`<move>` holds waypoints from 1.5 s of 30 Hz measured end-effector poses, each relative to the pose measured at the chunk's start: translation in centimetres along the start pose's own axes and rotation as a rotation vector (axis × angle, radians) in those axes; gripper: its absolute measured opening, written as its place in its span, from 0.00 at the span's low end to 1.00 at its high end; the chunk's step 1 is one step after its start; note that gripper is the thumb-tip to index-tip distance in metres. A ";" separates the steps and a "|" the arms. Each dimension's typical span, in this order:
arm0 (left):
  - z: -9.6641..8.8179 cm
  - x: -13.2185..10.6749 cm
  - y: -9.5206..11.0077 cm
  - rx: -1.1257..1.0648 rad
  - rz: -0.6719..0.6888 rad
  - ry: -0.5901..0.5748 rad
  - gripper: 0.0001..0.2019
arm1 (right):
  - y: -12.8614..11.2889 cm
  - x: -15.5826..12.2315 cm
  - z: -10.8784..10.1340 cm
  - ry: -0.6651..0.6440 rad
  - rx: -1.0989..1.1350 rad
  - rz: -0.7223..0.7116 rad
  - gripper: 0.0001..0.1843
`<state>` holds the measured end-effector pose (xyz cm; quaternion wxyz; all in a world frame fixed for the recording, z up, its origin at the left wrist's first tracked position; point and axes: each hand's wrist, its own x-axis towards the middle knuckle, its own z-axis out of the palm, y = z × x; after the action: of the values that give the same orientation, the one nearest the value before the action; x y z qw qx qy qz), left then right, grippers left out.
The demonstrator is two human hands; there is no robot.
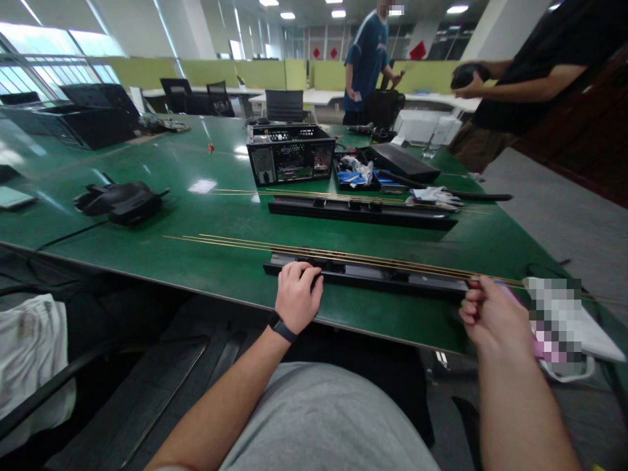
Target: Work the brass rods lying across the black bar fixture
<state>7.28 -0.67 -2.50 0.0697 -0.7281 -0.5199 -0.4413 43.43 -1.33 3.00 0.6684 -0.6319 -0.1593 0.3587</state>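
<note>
Right grip (490, 314) curled at right end of long black bar (377, 279), cannot tell what it pinches; left grip (298, 294) bent over the bar's left part, clasp unclear. Thin golden rods (343, 256) along it, on glossy green desk (216, 212); second black bar (363, 214) beyond

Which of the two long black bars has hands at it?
The nearer bar: left hand on its left part, right hand at its right end. The farther bar, near the computer case, has neither.
</note>
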 end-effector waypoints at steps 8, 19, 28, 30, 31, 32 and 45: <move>0.1 -0.1 0.0 -0.008 -0.001 0.008 0.06 | 0.5 -3.5 2.9 -0.122 -0.043 0.087 0.15; 0.0 0.0 0.1 0.012 -0.001 0.004 0.06 | 1.4 -5.7 6.1 -0.264 -0.073 0.113 0.21; -0.1 0.0 0.2 0.013 -0.008 -0.006 0.06 | 1.4 -5.2 4.9 -0.167 -0.009 0.067 0.14; 0.0 0.0 0.1 0.009 -0.013 -0.008 0.06 | 1.4 -5.6 5.3 -0.205 -0.020 0.073 0.16; 0.0 0.0 0.1 0.009 -0.016 -0.010 0.06 | 1.5 -5.7 5.5 -0.226 -0.027 0.076 0.18; 0.0 0.0 0.1 0.010 -0.018 -0.014 0.06 | 1.5 -5.9 5.6 -0.246 -0.034 0.081 0.19; -0.1 0.0 0.2 -0.004 -0.021 -0.011 0.06 | 1.4 -6.1 5.9 -0.214 -0.010 0.078 0.17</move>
<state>7.36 -0.81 -2.31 0.0606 -0.7253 -0.5269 -0.4389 34.96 -1.25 4.03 0.6298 -0.5990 -0.2069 0.4491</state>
